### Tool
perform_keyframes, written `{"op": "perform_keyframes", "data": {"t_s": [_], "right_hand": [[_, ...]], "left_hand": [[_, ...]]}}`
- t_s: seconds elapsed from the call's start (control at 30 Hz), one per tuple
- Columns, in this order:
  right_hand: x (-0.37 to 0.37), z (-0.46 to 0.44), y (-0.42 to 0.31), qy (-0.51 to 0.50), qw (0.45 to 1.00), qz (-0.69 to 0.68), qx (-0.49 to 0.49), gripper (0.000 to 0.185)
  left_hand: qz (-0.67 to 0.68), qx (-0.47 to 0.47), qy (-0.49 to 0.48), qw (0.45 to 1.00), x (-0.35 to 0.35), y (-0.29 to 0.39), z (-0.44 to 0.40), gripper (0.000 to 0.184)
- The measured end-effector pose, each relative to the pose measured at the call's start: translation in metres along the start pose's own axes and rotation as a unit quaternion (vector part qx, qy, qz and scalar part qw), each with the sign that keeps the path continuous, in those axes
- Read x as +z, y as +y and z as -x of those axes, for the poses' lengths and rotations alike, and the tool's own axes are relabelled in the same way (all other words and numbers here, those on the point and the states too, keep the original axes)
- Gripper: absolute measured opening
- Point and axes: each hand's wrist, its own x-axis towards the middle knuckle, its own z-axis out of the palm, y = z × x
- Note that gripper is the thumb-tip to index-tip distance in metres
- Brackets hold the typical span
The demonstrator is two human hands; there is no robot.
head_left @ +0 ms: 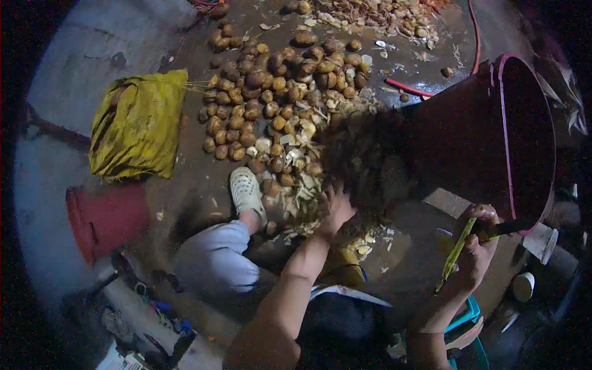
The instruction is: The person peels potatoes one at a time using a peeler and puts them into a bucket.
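Note:
My left hand (338, 206) reaches down over pale peelings (306, 191) on the floor, its fingers apart and nothing seen in them. Beyond it lies a broad pile of round brown tubers (250, 92). At the right, my right hand (482, 237) is closed around a yellow-green handled tool (456, 256), beside the rim of a large dark red tub (456, 132). A dark end sticks out from that hand toward the rim. Deep shadow hides the floor between my left hand and the tub.
A yellow sack (139, 123) and a red bucket (108, 219) stand on the left. More peelings (382, 21) are heaped at the top. A red hose (410, 87) runs near the tub. A foot in a white shoe (248, 194) rests beside the tubers. A white cup (523, 287) lies lower right.

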Motion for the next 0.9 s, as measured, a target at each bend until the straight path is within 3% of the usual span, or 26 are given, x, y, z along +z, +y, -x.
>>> {"op": "perform_keyframes", "data": {"t_s": [0.07, 0.13, 0.2, 0.27, 0.33, 0.37, 0.43, 0.47, 0.5, 0.57, 0.6, 0.67, 0.8, 0.87, 0.9], "right_hand": [[0.002, -0.002, 0.001, 0.007, 0.999, -0.025, -0.025, 0.06], [0.002, -0.002, -0.001, -0.002, 1.0, -0.019, -0.02, 0.062], [-0.001, -0.001, 0.0, -0.011, 1.0, -0.013, -0.014, 0.064], [-0.009, -0.004, 0.005, -0.051, 0.998, -0.004, -0.024, 0.063], [-0.016, -0.003, 0.013, -0.042, 0.998, 0.006, -0.044, 0.063], [-0.017, -0.002, 0.016, -0.028, 0.997, 0.018, -0.067, 0.062], [-0.014, -0.002, 0.013, -0.028, 0.998, 0.023, -0.059, 0.062], [-0.012, -0.003, 0.01, -0.03, 0.998, 0.028, -0.053, 0.061], [-0.009, -0.002, 0.009, -0.028, 0.998, 0.031, -0.052, 0.061], [-0.003, -0.004, 0.008, -0.025, 0.995, 0.067, -0.068, 0.059], [-0.002, -0.003, 0.008, -0.024, 0.995, 0.068, -0.071, 0.059], [-0.001, 0.001, 0.006, -0.012, 0.999, 0.038, 0.034, 0.059], [0.012, -0.003, 0.011, -0.002, 0.999, 0.052, 0.004, 0.058], [0.03, -0.003, 0.001, 0.025, 0.993, 0.109, 0.035, 0.057], [0.029, -0.003, -0.002, 0.017, 0.988, 0.135, 0.078, 0.054]], "left_hand": [[0.035, 0.008, -0.011, 0.999, -0.008, 0.005, 0.021, 0.064], [0.034, 0.031, 0.029, 0.999, 0.04, -0.009, 0.037, 0.057], [-0.063, 0.086, 0.087, 0.99, 0.091, -0.026, 0.037, 0.051], [-0.054, 0.098, 0.051, 0.992, 0.046, -0.025, 0.056, 0.048], [0.28, 0.117, 0.138, 0.943, 0.003, -0.028, 0.062, 0.054], [0.192, 0.094, 0.234, 0.948, -0.022, -0.033, 0.055, 0.064], [0.407, -0.041, 0.357, 0.84, -0.006, -0.079, 0.016, 0.069], [0.277, -0.146, 0.375, 0.873, -0.012, -0.099, 0.008, 0.068], [0.138, -0.247, 0.381, 0.88, -0.02, -0.119, 0.004, 0.066], [0.06, -0.342, 0.283, 0.894, -0.021, -0.162, -0.006, 0.075], [0.057, -0.328, 0.276, 0.901, -0.013, -0.183, -0.01, 0.077], [0.173, -0.328, 0.158, 0.915, -0.027, -0.199, -0.009, 0.074], [0.135, -0.245, 0.157, 0.947, 0.014, -0.258, -0.04, 0.073], [0.265, -0.22, 0.251, 0.905, 0.032, -0.27, -0.047, 0.07], [0.398, -0.227, 0.308, 0.833, 0.066, -0.287, -0.064, 0.058]]}}
